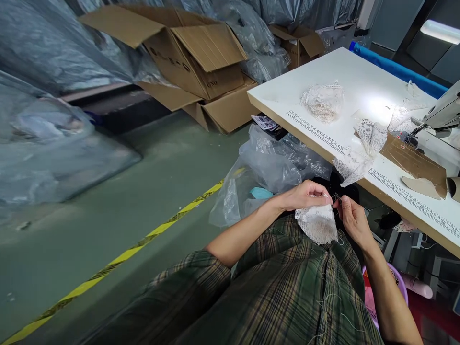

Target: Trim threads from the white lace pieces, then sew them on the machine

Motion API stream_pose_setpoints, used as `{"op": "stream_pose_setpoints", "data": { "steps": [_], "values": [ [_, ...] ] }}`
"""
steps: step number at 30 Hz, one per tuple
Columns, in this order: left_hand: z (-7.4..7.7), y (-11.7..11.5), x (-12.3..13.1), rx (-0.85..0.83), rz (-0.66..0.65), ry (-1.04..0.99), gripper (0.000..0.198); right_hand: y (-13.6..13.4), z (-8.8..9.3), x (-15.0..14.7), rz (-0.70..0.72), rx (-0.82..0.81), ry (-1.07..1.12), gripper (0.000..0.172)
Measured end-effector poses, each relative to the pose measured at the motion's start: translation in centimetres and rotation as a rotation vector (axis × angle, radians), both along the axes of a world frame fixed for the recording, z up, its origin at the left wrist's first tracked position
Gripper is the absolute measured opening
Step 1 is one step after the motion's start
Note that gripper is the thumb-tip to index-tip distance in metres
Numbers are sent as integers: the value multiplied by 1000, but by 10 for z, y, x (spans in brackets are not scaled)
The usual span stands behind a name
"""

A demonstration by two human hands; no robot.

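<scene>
My left hand [306,194] is closed on the top edge of a small white lace piece [317,223] that hangs over my lap on the plaid shirt. Just to its right, my right hand [352,218] pinches a small dark tool, perhaps thread snips [337,197], at the same edge of the lace. Both hands meet below the front edge of the white sewing table [287,91].
More lace pieces [323,101] and lace strips [362,148] lie on the table, with cardboard [413,160] and a sewing machine [443,112] at right. Clear plastic bags [266,172] sit beside the table. Open cardboard boxes [201,62] and yellow floor tape [118,261] are on the left.
</scene>
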State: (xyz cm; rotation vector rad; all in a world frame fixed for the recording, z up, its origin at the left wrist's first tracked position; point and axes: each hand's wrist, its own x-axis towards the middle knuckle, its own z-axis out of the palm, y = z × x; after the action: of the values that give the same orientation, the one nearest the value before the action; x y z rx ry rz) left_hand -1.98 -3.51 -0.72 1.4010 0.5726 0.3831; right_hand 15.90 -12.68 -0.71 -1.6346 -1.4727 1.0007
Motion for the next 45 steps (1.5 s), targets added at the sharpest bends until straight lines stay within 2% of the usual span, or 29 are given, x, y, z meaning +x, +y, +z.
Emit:
{"op": "stream_pose_setpoints", "data": {
  "steps": [4, 9, 13, 16, 18, 20, 23, 26, 28, 30, 34, 36, 38, 40, 43, 44, 45],
  "values": [
    [1, -1, 1, -26, -13, -11, 43, -6, 2, -3, 44, 3, -21, 63],
    [3, -2, 1, -14, -1, 8, 43, 0, 3, -9, 43, 38, -53, 60],
    [2, -5, 2, -29, 3, 12, 44, -4, -4, -14, -20, 58, 52, 54],
    [-2, -7, 2, -55, -30, 17, 45, -16, -10, -17, 44, 8, 149, 44],
    [-6, -8, 3, -16, -46, 35, 43, -25, -15, -16, 71, -43, 108, 41],
    [-11, -8, 5, 134, -1, 70, 37, -30, -18, -12, 44, -73, -9, 39],
    [-14, -5, 14, 423, 177, 134, 39, -31, -17, -3, -57, -24, -171, 39],
    [-9, 0, 30, 550, 324, 169, 39, -27, -6, 4, -132, 71, -170, 39],
    [-5, 1, 39, 624, 360, 175, 27, -23, 5, 6, -182, 135, -128, 38],
    [-3, -3, 45, 776, 317, 180, 23, -20, 14, 6, -253, 208, -103, 37],
    [-12, -22, 42, 1196, 36, 126, 25, -14, 18, 2, -396, 275, -162, 39],
    [-18, -31, 35, 1293, -79, 78, 23, -12, 15, 1, -459, 272, -228, 40],
    [-20, -35, 28, 1260, -122, 14, 26, -12, 12, 0, -480, 265, -260, 37],
    [-18, -31, 24, 1113, -23, -42, 31, -14, 12, -2, -421, 251, -226, 34],
    [-13, -16, 20, 711, 227, -95, 53, -21, 16, -7, -226, 235, -102, 31],
    [-12, -12, 20, 529, 232, -113, 59, -24, 18, -10, -159, 233, -64, 30],
    [-11, -8, 21, 332, 176, -138, 65, -26, 20, -13, -97, 230, -34, 29]
  ]
}}
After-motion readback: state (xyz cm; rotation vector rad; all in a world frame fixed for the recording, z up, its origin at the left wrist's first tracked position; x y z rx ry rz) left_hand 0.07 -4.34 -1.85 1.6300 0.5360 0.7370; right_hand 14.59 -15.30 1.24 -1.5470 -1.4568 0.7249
